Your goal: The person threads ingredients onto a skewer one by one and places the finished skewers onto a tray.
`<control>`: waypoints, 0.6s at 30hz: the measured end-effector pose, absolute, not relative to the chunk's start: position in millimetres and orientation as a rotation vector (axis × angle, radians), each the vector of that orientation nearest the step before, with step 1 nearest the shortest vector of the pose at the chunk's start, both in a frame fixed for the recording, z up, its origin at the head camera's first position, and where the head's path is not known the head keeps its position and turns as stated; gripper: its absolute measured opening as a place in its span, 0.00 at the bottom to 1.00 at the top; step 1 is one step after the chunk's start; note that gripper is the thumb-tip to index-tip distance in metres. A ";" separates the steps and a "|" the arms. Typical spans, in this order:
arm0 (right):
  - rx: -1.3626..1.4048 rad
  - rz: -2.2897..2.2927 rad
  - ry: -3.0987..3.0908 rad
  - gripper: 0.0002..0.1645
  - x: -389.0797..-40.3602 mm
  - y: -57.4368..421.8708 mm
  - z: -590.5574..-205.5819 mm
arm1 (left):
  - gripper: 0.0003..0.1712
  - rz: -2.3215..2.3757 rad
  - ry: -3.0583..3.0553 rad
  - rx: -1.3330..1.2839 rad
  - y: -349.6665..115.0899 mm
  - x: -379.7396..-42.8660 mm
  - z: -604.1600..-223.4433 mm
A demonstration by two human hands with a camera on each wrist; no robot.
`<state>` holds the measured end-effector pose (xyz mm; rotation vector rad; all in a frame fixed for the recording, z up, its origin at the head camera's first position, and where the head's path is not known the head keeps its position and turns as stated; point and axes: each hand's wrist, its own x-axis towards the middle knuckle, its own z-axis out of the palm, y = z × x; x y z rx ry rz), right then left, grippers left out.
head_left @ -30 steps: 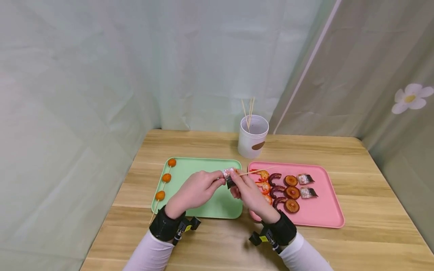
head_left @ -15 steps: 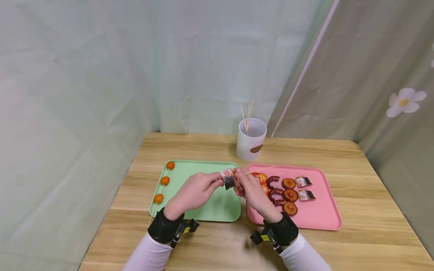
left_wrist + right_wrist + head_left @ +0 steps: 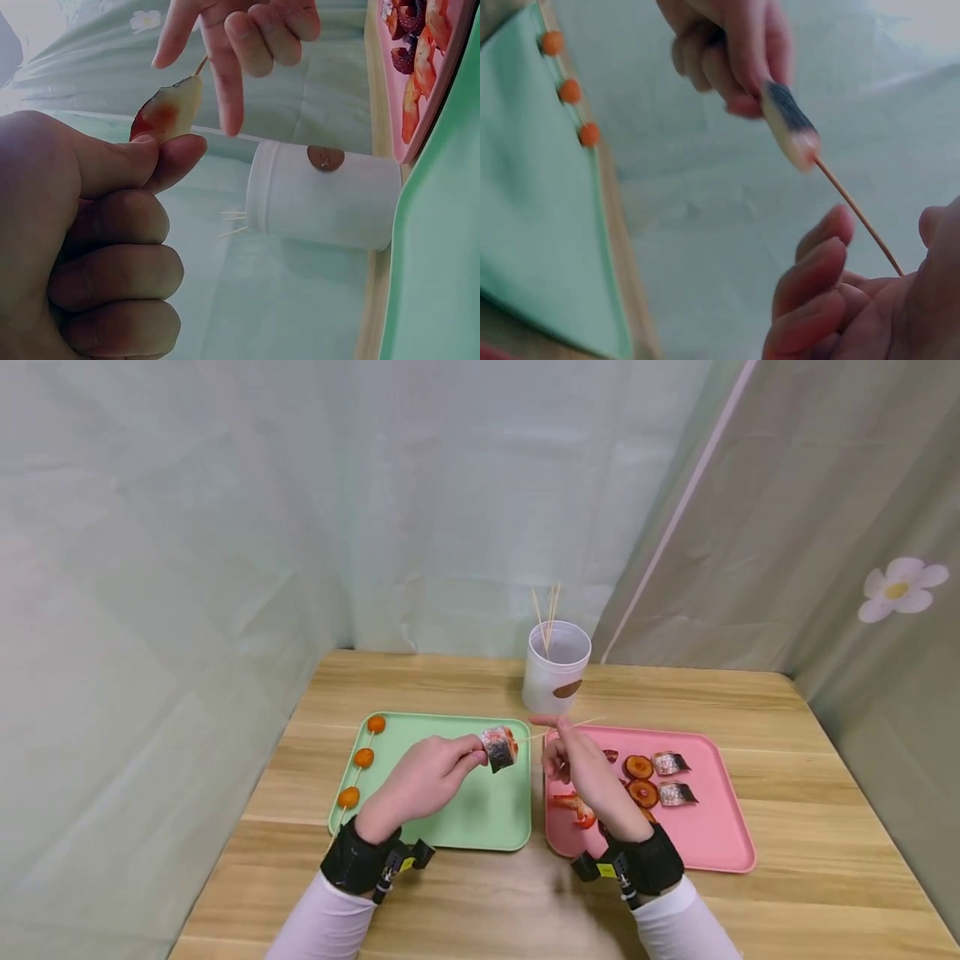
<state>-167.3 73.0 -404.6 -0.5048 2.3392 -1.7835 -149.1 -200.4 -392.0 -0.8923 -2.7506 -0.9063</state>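
My left hand [image 3: 423, 781] pinches a piece of fish [image 3: 500, 749] with dark, silvery skin between thumb and forefinger, over the green tray. A thin bamboo skewer [image 3: 534, 737] sticks out of the fish to the right; the left wrist view shows the fish's pale, reddish side [image 3: 171, 109]. My right hand [image 3: 592, 772] hovers above the pink tray's left part, apart from the fish. Its thumb and forefinger are spread and the other fingers loosely bent, as the left wrist view shows. In the right wrist view the skewer [image 3: 859, 214] runs to the right palm, where its end is hidden.
On the green tray's [image 3: 480, 827] left side lies a skewer with three orange balls [image 3: 363, 757]. The pink tray [image 3: 716, 835] bears shrimp [image 3: 576, 808], tentacles, mushroom slices [image 3: 642, 792] and two fish pieces [image 3: 677, 793]. Behind stands a white cup [image 3: 555, 672] with several skewers.
My right hand has let go near the fish and moved right along the skewer, its fingers spreading. The fish, held in my left hand, has shifted slightly left and shows more fully.
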 end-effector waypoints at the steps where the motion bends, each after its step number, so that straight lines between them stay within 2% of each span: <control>1: -0.501 -1.762 2.363 0.37 -168.1 78.0 -403.2 | 0.08 -0.907 -2.749 -0.888 -200.7 -149.2 -391.5; 18: -0.186 -1.455 2.700 0.40 -170.9 191.4 -402.2 | 0.07 -0.924 -2.733 -0.845 -207.2 -150.2 -389.8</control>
